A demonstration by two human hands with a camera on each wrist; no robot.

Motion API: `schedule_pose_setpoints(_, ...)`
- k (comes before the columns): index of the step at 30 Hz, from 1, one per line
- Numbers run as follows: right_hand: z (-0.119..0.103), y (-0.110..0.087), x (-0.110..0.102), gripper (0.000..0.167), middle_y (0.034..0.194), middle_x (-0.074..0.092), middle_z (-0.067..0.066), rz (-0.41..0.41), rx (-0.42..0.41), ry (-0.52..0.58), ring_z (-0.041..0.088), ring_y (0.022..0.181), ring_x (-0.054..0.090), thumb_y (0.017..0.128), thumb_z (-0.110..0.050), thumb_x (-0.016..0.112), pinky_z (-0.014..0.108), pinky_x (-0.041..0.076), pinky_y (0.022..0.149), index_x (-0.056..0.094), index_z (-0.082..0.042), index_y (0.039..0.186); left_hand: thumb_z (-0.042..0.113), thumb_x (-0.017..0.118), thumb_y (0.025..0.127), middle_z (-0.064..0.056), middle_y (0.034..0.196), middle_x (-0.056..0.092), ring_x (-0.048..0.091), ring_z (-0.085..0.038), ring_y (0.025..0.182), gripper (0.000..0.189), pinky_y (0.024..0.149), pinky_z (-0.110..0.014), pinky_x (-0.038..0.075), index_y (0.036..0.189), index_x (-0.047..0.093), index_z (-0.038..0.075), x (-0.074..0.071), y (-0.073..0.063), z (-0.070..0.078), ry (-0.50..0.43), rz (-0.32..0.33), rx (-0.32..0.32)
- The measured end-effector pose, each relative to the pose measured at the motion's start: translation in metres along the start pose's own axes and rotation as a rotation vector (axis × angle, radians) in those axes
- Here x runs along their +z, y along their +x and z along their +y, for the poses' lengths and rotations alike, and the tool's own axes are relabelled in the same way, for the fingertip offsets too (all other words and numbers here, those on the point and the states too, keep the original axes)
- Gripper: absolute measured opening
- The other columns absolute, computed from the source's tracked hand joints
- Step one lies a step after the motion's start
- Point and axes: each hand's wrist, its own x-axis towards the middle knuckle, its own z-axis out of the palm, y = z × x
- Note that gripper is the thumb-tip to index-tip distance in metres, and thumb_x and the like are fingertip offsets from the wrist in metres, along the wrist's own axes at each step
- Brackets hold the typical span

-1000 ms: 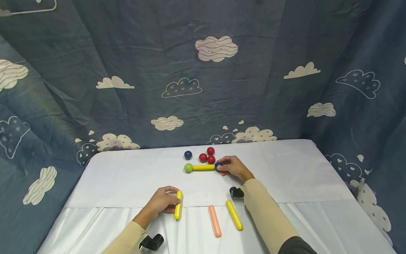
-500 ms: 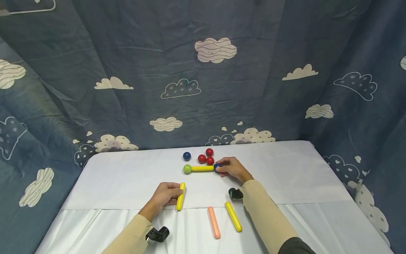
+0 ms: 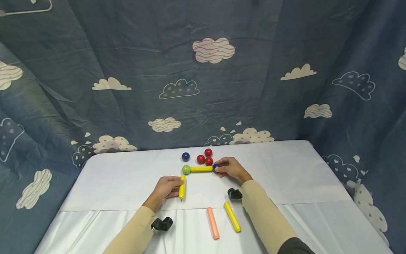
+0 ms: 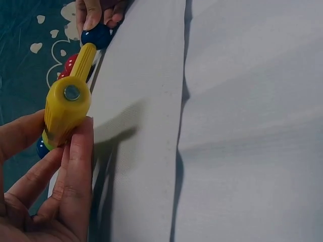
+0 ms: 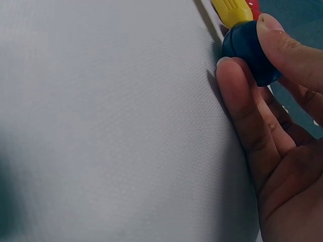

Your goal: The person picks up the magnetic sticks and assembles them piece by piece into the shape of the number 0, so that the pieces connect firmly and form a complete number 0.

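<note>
My left hand [image 3: 167,187] pinches a yellow rod [image 3: 182,188] between thumb and fingers, its far end close to a green ball [image 3: 186,169]. In the left wrist view a round metal disc shows in the near end of that yellow rod [image 4: 68,108]. Farther back, a second yellow rod [image 3: 201,169] runs from the green ball to a dark blue ball [image 3: 216,168]. My right hand [image 3: 233,170] pinches this blue ball, and the right wrist view shows thumb and fingers around the blue ball [image 5: 248,50] with the yellow rod against it.
Behind the joined pieces lie a loose blue ball [image 3: 185,156] and three red balls [image 3: 208,152] in a cluster. Nearer me on the white cloth [image 3: 279,169] lie a pink rod [image 3: 213,223] and another yellow rod [image 3: 232,217]. A dark cloud-patterned curtain [image 3: 177,63] stands behind the table.
My left hand has moved forward and slightly right with its yellow rod, bringing it close to the green ball. My right hand still pinches the blue ball in about the same place.
</note>
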Motion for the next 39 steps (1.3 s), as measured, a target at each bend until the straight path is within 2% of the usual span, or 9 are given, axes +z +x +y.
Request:
schedule_pose_setpoints(9, 0.003, 0.001, 0.003, 0.033, 0.106, 0.063, 0.015, 0.0, -0.008, -0.005, 0.018, 0.069, 0.063, 0.084, -0.006, 0.073, 0.028, 0.056, 0.067, 0.065, -0.001, 0.116, 0.015, 0.073, 0.085, -0.007, 0.09, 0.07, 0.064, -0.013, 0.07, 0.032, 0.065, -0.028, 0.056, 0.11, 0.067, -0.003, 0.002, 0.009, 0.001, 0.033, 0.023, -0.007)
schedule_pose_setpoints(21, 0.003, 0.001, 0.003, 0.032, 0.106, 0.062, 0.014, -0.002, 0.003, -0.002, 0.019, 0.071, 0.063, 0.085, -0.007, 0.073, 0.027, 0.055, 0.069, 0.066, -0.002, 0.116, 0.017, 0.072, 0.086, -0.009, 0.094, 0.069, 0.064, -0.014, 0.072, 0.032, 0.065, -0.028, 0.056, 0.11, 0.067, -0.002, 0.003, 0.013, 0.001, 0.065, 0.033, -0.004)
schedule_pose_setpoints(28, 0.001, 0.002, 0.001, 0.033, 0.105, 0.062, 0.014, 0.0, 0.006, -0.005, 0.019, 0.071, 0.063, 0.084, -0.006, 0.074, 0.027, 0.055, 0.069, 0.066, -0.003, 0.116, 0.016, 0.073, 0.085, -0.01, 0.094, 0.069, 0.065, -0.015, 0.073, 0.03, 0.064, -0.027, 0.056, 0.108, 0.068, -0.002, 0.004, 0.011, 0.004, 0.132, 0.052, 0.036)
schedule_pose_setpoints(33, 0.0, 0.001, 0.001, 0.033, 0.106, 0.062, 0.014, 0.001, 0.009, -0.002, 0.019, 0.071, 0.063, 0.084, -0.006, 0.074, 0.027, 0.055, 0.07, 0.066, -0.003, 0.116, 0.015, 0.075, 0.084, -0.009, 0.087, 0.068, 0.064, -0.013, 0.066, 0.027, 0.06, -0.027, 0.056, 0.104, 0.069, -0.002, 0.007, 0.01, 0.006, 0.171, 0.073, 0.048)
schedule_pose_setpoints(39, 0.001, 0.001, 0.001, 0.032, 0.106, 0.062, 0.014, 0.005, 0.008, -0.002, 0.019, 0.072, 0.063, 0.084, -0.006, 0.074, 0.027, 0.055, 0.069, 0.066, -0.003, 0.116, 0.012, 0.074, 0.083, -0.008, 0.08, 0.066, 0.061, -0.012, 0.061, 0.023, 0.057, -0.026, 0.055, 0.099, 0.069, -0.004, 0.008, 0.01, 0.006, 0.187, 0.065, 0.078)
